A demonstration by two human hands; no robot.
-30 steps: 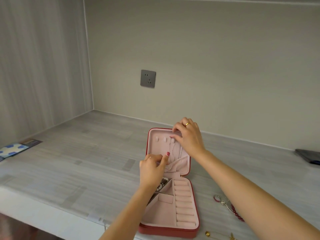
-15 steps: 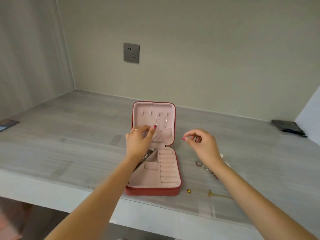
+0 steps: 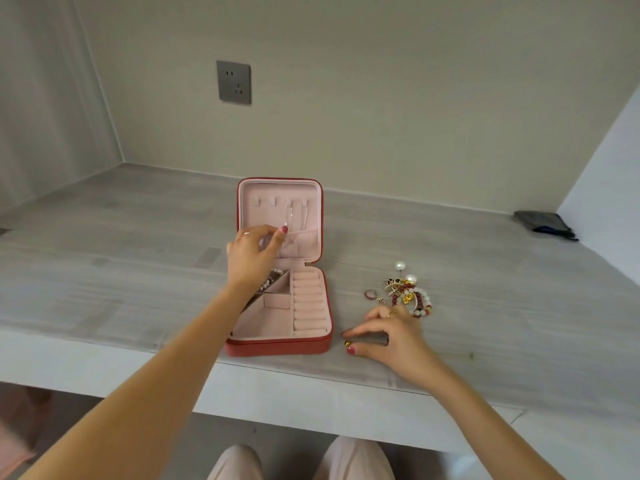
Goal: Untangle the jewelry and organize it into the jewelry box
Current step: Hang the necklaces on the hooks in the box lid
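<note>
The jewelry box (image 3: pixel 313 342) lies open near the front edge of the counter (image 3: pixel 138 258), its lid (image 3: pixel 320 220) upright at the box's 12 o'clock side with two thin chains (image 3: pixel 292 216) hanging from hooks inside. The left hand (image 3: pixel 251 256) is at the lid's pocket with fingers curled; I cannot tell whether it grips a chain end or the pocket edge. At the box's 3 o'clock the right hand (image 3: pixel 391 336) has its thumb and forefinger narrowed around a small gold bead (image 3: pixel 347 342) on the counter. Beyond that hand, at 1 o'clock from it, the tangled pile of jewelry (image 3: pixel 408 294) waits, with a small ring (image 3: pixel 370 294) just beside it. The bead could roll off the nearby counter edge if the pinch slips, and pulling it may drag any fine chain attached, tightening knots. A tug by the left hand could tip the lid. No readable writing or brand shows on the box or the wall socket (image 3: pixel 233 82).
</note>
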